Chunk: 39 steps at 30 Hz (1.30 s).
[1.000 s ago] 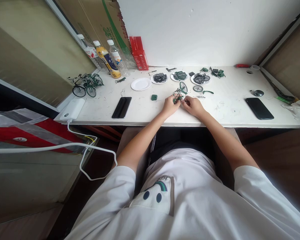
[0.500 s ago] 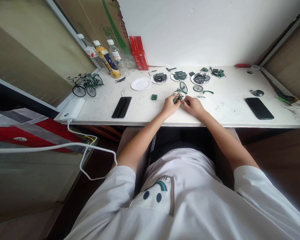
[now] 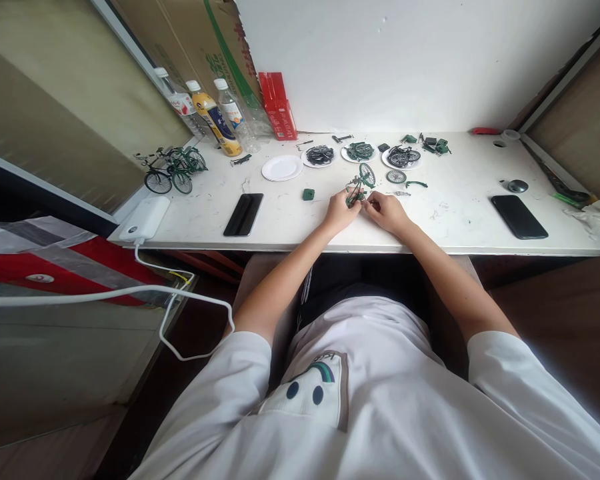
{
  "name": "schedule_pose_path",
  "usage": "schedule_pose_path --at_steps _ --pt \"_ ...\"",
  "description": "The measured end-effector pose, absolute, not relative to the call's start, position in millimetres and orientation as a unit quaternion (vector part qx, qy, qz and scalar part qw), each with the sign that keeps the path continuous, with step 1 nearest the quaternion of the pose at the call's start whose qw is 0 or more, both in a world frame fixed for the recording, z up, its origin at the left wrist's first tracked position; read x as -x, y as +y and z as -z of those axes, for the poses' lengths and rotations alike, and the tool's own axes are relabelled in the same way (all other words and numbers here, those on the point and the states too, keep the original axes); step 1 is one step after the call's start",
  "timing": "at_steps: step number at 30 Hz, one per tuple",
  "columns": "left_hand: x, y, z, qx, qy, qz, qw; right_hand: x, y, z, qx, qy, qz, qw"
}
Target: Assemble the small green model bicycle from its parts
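A partly built green toy bicycle (image 3: 367, 176), one wheel showing at its upper end, is held just above the table near its front. My left hand (image 3: 342, 209) is closed around its frame. My right hand (image 3: 386, 212) is pinched close against the bicycle's lower end; what its fingertips hold is hidden. Beyond my right hand lie a loose wheel (image 3: 396, 177), a curved green mudguard-like part (image 3: 417, 184) and a small silvery part (image 3: 403, 193). To the left of my left hand sits a small green block (image 3: 309, 194).
Paper plates with small parts (image 3: 321, 156) line the back, beside a bare white plate (image 3: 282, 168). Finished toy bicycles (image 3: 173, 170) stand at left, near bottles (image 3: 215, 120) and a white power bank (image 3: 145, 219). Phones lie left (image 3: 243, 215) and right (image 3: 519, 217).
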State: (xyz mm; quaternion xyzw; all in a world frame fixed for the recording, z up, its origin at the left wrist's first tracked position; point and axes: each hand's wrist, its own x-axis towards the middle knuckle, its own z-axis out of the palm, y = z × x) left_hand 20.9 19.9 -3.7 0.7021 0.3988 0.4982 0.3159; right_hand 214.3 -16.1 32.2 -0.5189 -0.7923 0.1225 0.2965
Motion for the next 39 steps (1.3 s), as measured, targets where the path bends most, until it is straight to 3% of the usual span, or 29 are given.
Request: schedule_pose_path --at_steps 39 --pt "-22.0 17.7 0.2 -0.697 0.403 -0.503 0.315 -219.3 -6.2 -19.3 0.485 -0.796 -0.132 0.337"
